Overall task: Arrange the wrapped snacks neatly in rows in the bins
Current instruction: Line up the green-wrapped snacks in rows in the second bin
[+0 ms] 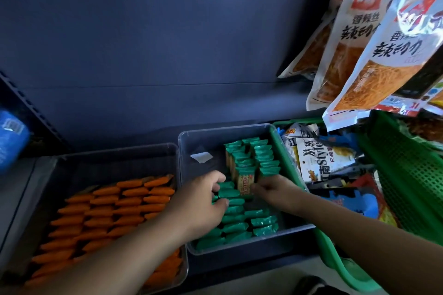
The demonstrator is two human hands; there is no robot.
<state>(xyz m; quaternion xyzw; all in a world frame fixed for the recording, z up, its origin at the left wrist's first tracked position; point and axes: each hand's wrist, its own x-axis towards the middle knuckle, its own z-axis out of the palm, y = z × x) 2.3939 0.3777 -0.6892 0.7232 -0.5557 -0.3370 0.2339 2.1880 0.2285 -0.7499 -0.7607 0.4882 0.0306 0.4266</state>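
Observation:
A clear plastic bin point(239, 248) in the middle holds several green wrapped snacks point(257, 220) set in rows. My left hand point(203, 201) reaches into it and grips a few green snacks in the left row, fingers curled round them. My right hand point(275, 190) pinches a yellow-faced snack point(245, 184) standing on edge at the front of the rear green stack point(249, 158). A second clear bin point(115, 151) on the left holds rows of orange wrapped snacks point(107, 213), partly hidden by my left forearm.
A green mesh basket point(402, 175) on the right is filled with mixed snack bags point(318, 160). Large white and orange snack bags point(374, 38) hang at the upper right. A dark blue back panel rises behind the bins. A blue package point(10, 139) sits at the far left.

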